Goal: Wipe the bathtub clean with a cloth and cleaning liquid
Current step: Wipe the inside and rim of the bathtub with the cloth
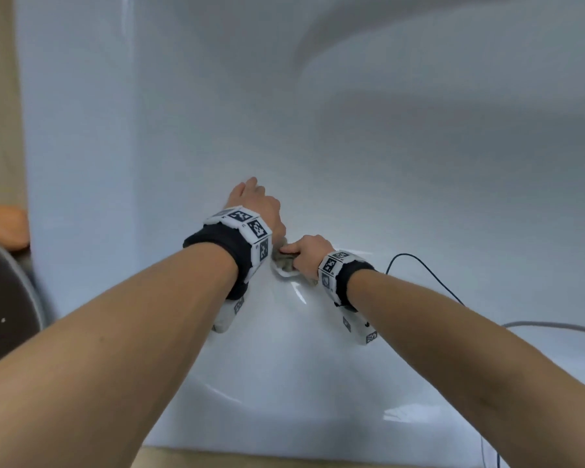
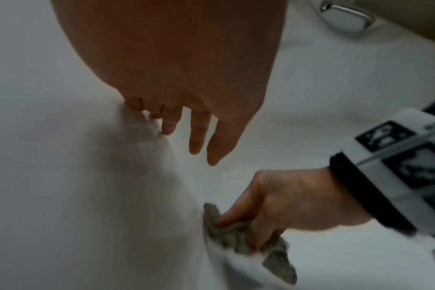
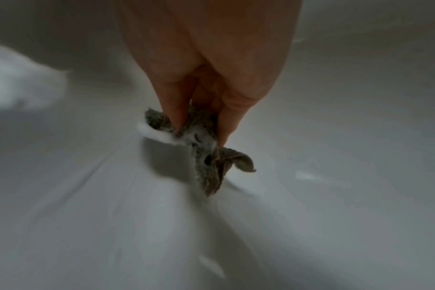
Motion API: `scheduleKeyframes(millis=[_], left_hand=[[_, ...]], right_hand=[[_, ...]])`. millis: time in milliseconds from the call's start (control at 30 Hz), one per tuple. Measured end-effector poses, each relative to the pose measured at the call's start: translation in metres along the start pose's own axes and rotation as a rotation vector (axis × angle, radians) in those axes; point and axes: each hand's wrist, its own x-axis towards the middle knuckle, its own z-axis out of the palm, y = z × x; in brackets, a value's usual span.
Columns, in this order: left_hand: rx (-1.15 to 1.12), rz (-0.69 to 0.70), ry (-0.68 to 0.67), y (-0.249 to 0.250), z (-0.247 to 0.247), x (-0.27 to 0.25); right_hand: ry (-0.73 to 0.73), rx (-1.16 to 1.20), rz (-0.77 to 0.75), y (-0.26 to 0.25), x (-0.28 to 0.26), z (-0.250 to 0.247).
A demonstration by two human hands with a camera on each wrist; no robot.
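A small grey cloth (image 3: 206, 149), bunched and edged with white foam (image 3: 156, 135), is lying against the white bathtub (image 1: 419, 197) floor. The right hand (image 1: 309, 253) is gripping its crumpled middle; soft, wet, probably slippery. The left hand (image 1: 255, 204) is resting spread-fingered on the tub wall beside it.

White bathtub (image 1: 419, 197): grey cloth (image 1: 286, 261) with white foam (image 3: 156, 135) on inner wall; thin dark cable (image 1: 429, 275) across right side.

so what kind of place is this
Most likely a bathroom. The hands work inside a white glossy bathtub, the right hand grips a grey cloth edged with foam, and a chrome fitting sits at the tub's edge.
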Motion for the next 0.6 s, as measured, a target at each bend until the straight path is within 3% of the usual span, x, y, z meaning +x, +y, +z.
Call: scheduleKeyframes(millis=[133,267,367,500,600], left_hand=[[0.21,-0.028,0.211,-0.015,-0.039,0.003],[0.307,-0.119,0.524,-0.052,-0.092,-0.003],[0.221,-0.282,0.647,-0.08,-0.12,-0.01],[0.126,-0.284,0.694,-0.096,-0.135,-0.013],[0.074,-0.286,0.689,-0.097,-0.146,-0.016]], right_hand=[[0.288,0.64,0.206,0.005,0.022,-0.024],[0.352,0.997,0.209,-0.013,0.034,-0.044],[0.32,1.11,0.125,-0.042,0.037,-0.06],[0.267,0.97,0.111,-0.076,0.042,-0.082],[0.291,1.016,0.079,-0.092,0.035,-0.101]])
